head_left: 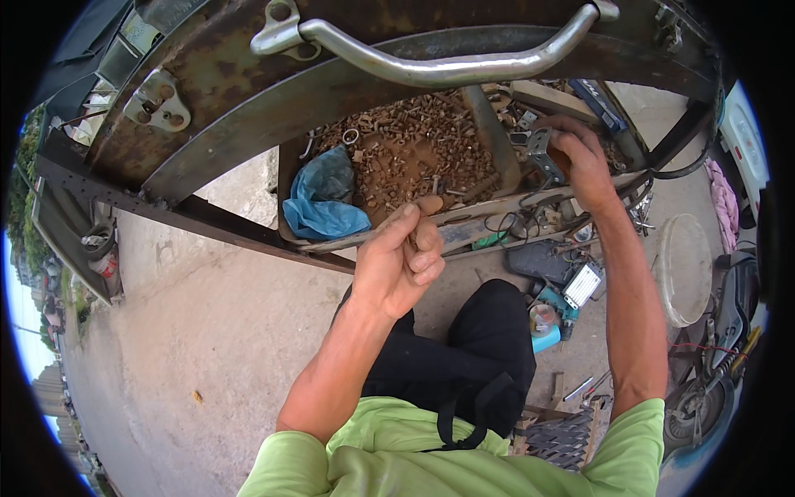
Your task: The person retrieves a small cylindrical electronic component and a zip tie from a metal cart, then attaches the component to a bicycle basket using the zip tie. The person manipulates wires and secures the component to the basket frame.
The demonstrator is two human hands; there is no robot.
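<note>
Curved chrome handle (447, 72) beyond my curled left hand (396, 261), contents unclear.
Right hand (585, 159) grips silver folded-metal bracket (542, 157); work looks unfinished.

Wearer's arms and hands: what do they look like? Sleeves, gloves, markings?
Two bare human arms. Short lime-green sleeves end above the elbows; the forearms are uncovered. Left hand and right hand are ungloved. No watch, cable or clear marking shows; rings can't be ruled out on the partly hidden fingers.
</note>
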